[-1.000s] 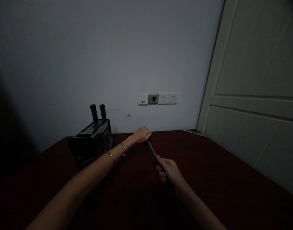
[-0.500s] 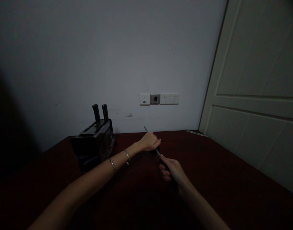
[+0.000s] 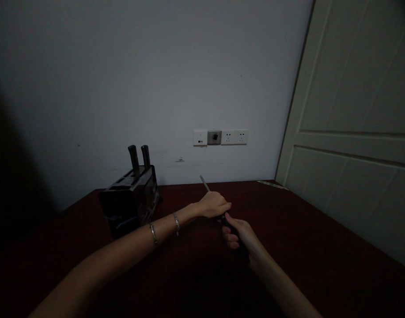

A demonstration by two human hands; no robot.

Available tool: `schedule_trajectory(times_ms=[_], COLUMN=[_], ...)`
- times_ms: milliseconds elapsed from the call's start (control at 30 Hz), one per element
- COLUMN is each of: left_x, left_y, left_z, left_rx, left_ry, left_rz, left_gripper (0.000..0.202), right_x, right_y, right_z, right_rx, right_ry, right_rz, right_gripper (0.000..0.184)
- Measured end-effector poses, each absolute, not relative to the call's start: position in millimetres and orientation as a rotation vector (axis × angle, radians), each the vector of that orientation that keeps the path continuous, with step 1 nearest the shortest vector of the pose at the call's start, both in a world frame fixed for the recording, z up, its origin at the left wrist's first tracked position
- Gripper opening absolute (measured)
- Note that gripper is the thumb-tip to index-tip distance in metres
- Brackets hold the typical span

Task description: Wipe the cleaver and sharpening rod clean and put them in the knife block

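Fingers of the right hand are curled tight here, wrapped round the black handle, thumb lying along the top, and we're to the right of the block and nearer the viewer than it is. The left hand is right there too, closed over the rod just past the thumb of the right! The palm is hidden, so whether it has anything else in its grip, I can't tell. And there's the rod, thin and grey, poking out beyond the left knuckles, well to the right of the block, slanting away with its tip seen against the wall.

Two bracelets on the left forearm, which runs across on the near side of the block. Look at the block itself: black, glossy, two dark grips standing up out of its top. Under it, the dark red table. Up and to the right of the block, sockets in a row with a grey plate. Far to the right of the block, a pale door, its lower part in shadow.
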State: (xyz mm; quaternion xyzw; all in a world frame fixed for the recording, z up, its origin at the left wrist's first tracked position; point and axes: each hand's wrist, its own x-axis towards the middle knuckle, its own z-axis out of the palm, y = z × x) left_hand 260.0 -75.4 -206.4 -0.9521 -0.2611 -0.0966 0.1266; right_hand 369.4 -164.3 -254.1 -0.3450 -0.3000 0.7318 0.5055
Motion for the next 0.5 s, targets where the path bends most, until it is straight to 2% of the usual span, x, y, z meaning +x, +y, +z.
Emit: schedule_trajectory(times_ms=[167, 267, 367, 500], left_x=[265.4, 269.6, 267.8, 246.2], left_y=[-76.8, -77.2, -78.6, -77.3], left_z=[-216.0, -214.9, -200.1, -173.6], left_rx=[-2.829, -2.927, -2.767, -1.868], left_ry=[-0.935, -1.154, -1.441, -1.801], left_rz=[-0.695, -1.109, -1.848, -3.127], left_gripper=[0.049, 0.052, 0.051, 0.03], right_x=[370.4, 368.7, 366.2, 364.9], right_y=[-161.7, -161.8, -162.7, -162.4], right_z=[-256.2, -260.1, -264.4, -268.6], right_rx=[-0.808, -0.778, -0.75, -0.792], right_ry=[-0.751, -0.753, -0.786, -0.832], right_rz=[1.782, 1.796, 1.801, 1.692], right_gripper=[0.027, 0.027, 0.03, 0.033])
